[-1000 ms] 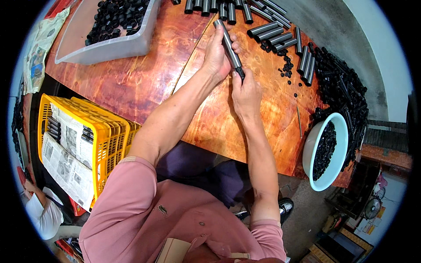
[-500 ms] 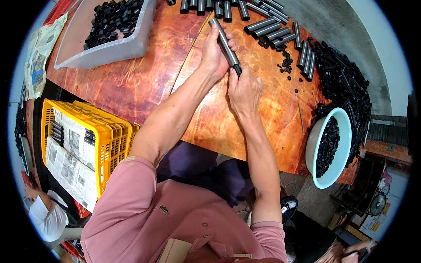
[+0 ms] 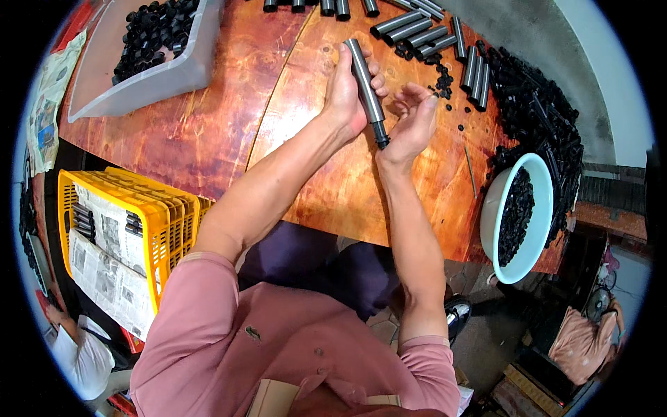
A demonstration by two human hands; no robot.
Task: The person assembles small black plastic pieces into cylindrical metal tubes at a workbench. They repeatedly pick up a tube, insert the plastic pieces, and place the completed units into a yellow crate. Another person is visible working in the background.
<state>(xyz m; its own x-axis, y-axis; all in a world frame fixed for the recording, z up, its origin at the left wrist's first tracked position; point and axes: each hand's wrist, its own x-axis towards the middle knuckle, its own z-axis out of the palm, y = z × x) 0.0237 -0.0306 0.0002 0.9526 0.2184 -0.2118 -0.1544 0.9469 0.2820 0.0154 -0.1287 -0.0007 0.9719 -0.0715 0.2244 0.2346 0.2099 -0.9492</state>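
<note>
My left hand (image 3: 342, 97) is wrapped round a dark grey metal tube (image 3: 366, 82), which slants down toward me over the wooden table. A narrower black piece (image 3: 380, 133) sticks out of its lower end. My right hand (image 3: 415, 125) is open beside that end, palm turned up and fingers apart. The base of this palm lies close to the black piece; whether they touch I cannot tell. Beyond my right fingers lie several small black caps (image 3: 443, 83) and several similar metal tubes (image 3: 405, 32).
A translucent bin (image 3: 153, 94) of black rings stands at far left. Below it is a yellow crate (image 3: 149, 229) lined with newspaper. On the right are a heap of black parts (image 3: 538, 111), a pale blue basin (image 3: 492, 222) and a thin rod (image 3: 470, 170). Other people sit at lower left and right.
My right hand has opened and turned palm up, moving off the tube's lower end to the right. More of the black piece shows. The whole view has shifted slightly.
</note>
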